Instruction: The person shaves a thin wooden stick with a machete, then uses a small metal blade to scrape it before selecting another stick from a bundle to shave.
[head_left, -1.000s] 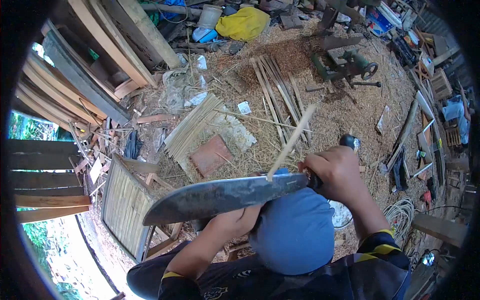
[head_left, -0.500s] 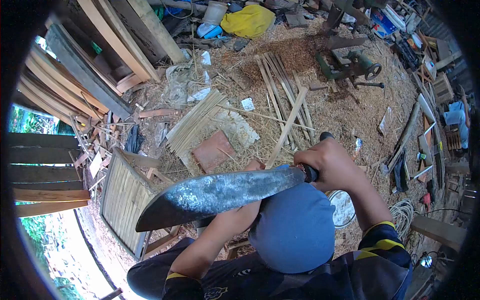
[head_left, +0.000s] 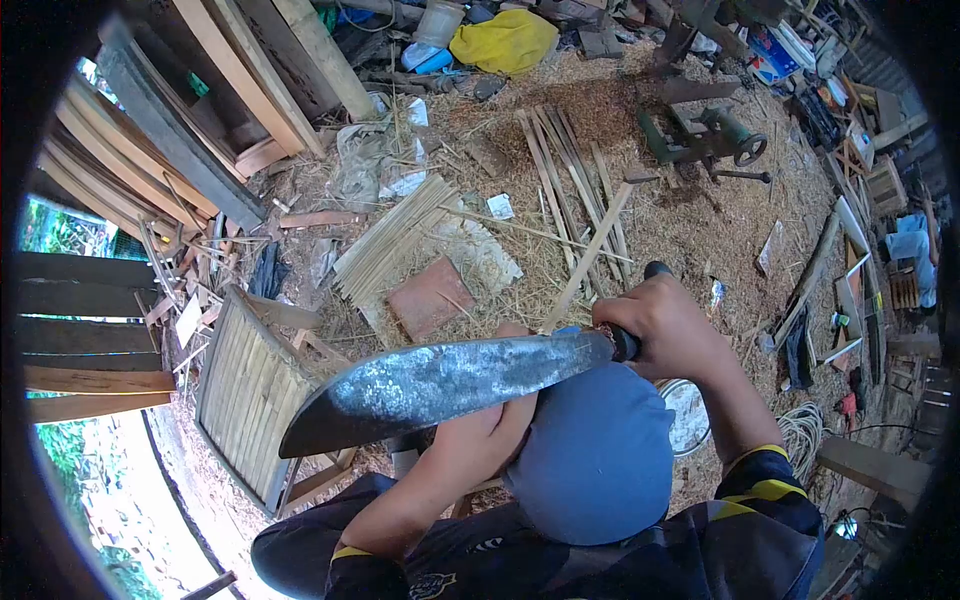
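Observation:
My right hand point(head_left: 662, 322) is closed round the dark handle of a machete point(head_left: 450, 385), whose broad, worn blade stretches left across the view. Below the blade, my left hand point(head_left: 490, 432) shows only in part; its fingertips peek out above the blade's upper edge. A pale wooden strip point(head_left: 592, 255) runs from beside those fingertips up to the right, its lower end hidden behind the blade. The left hand appears closed on this strip, though the grip itself is covered. A blue-grey cap point(head_left: 592, 460) fills the lower middle.
Thin slats point(head_left: 395, 235) lie bundled on the ground near a reddish square slab point(head_left: 430, 298). Longer strips point(head_left: 555, 185) lie beyond. A slatted wooden panel point(head_left: 250, 390) stands left, a green metal vise point(head_left: 700, 135) at the upper right. Planks point(head_left: 250, 75) lean at the upper left.
The wooden strip's upper end has swung slightly to the right. My left wrist has shifted a little up and right. The machete stays almost in place; the whole view has shifted slightly.

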